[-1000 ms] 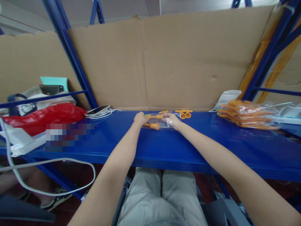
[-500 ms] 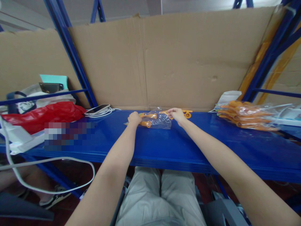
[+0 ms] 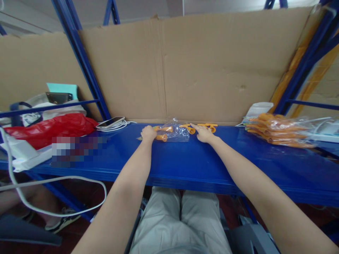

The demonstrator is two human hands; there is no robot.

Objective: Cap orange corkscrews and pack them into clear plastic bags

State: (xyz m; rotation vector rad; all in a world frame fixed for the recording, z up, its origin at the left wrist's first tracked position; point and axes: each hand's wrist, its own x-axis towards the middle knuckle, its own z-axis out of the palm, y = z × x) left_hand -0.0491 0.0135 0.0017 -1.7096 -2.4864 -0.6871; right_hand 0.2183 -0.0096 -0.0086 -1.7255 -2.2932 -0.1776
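My left hand [image 3: 148, 133] is closed over the left end of a clear plastic bag [image 3: 182, 135]. Inside the bag lie orange plastic pieces with flared, horn-like ends [image 3: 162, 137]. Just past the bag's right side is a loose orange flared piece [image 3: 191, 130]. My right hand [image 3: 204, 134] is beside that piece, index finger stretched out, apparently holding nothing. Partly behind this hand are more orange pieces [image 3: 212, 129] of the same kind. The undersides of both hands are hidden.
Bagged orange pieces [image 3: 280, 130] are stacked on the right of the blue shelf [image 3: 185, 165]. To the left are a phone [image 3: 112, 122], a coiled white cable [image 3: 116, 127] and a red bag [image 3: 58, 128]. A cardboard sheet [image 3: 212, 70] stands behind. Another person's foot shows below left.
My right hand has let go of an orange piece, which now lies by the bag, and has moved slightly right. My left hand and the bag have shifted a little left.
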